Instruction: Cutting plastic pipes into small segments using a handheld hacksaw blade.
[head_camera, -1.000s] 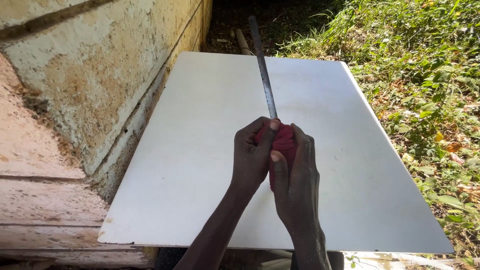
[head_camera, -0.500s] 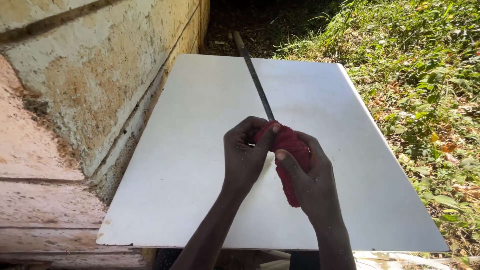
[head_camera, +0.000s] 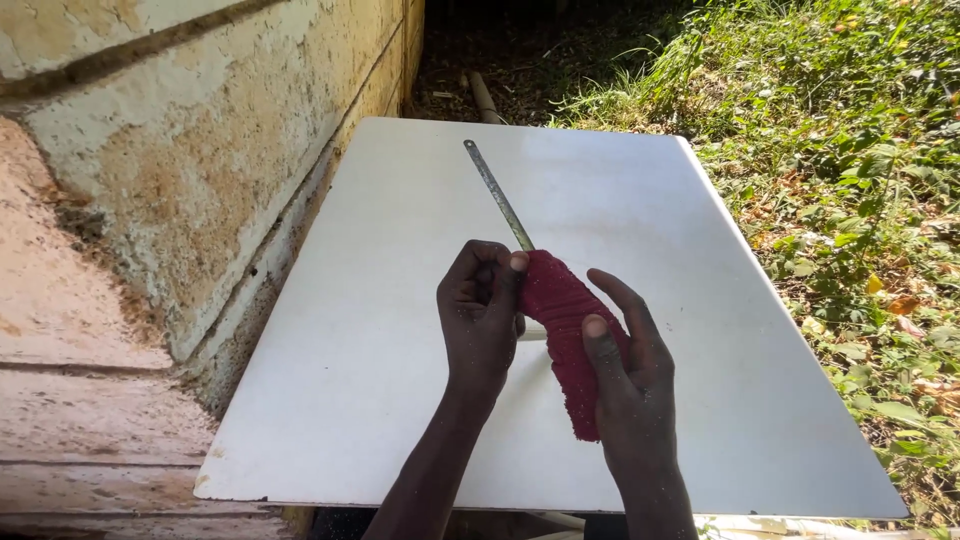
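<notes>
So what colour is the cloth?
The cloth is dark red, seen best in the head view.

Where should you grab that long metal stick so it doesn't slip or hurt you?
Probably by the near end, where the dark red cloth is wrapped around the thin metal strip. Come from the near side, as the left hand and right hand do. The cloth is thick and soft, while the bare strip is narrow with thin edges and points away over the white board.
</notes>
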